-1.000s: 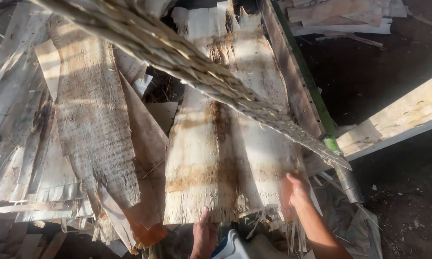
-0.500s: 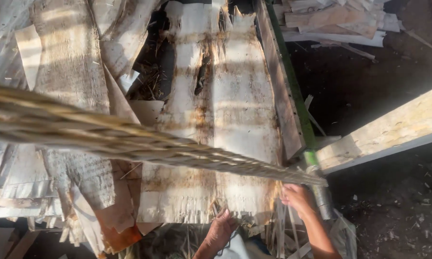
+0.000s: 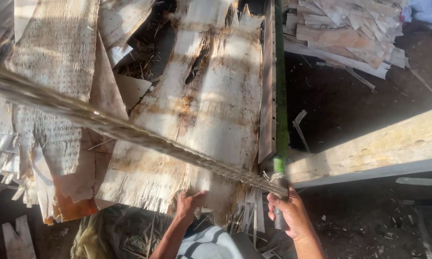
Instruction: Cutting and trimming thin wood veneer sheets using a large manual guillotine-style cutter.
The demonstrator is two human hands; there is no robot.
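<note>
A wide, pale veneer sheet [image 3: 201, 110] with rusty stains and a split near its far end lies lengthwise in front of me. My left hand [image 3: 189, 204] rests on its frayed near edge, fingers bent over it. My right hand [image 3: 290, 216] is closed around a dark handle [image 3: 280, 223] at the near end of a green bar [image 3: 279, 81] that runs along the sheet's right side. A long, rough, blurred strip [image 3: 129, 132] crosses the view diagonally above the sheet, from the upper left down to the handle.
More torn veneer sheets [image 3: 53, 72] are piled on the left. A stack of wood offcuts [image 3: 350, 33] lies at the upper right on dark ground. A pale timber beam [image 3: 369, 148] juts out to the right of the green bar. Scraps litter the floor by my legs.
The long strip's angle across the view has shifted, from steep to nearly level to a shallower diagonal. My left hand has come up onto the sheet's near edge. My right hand now grips the handle.
</note>
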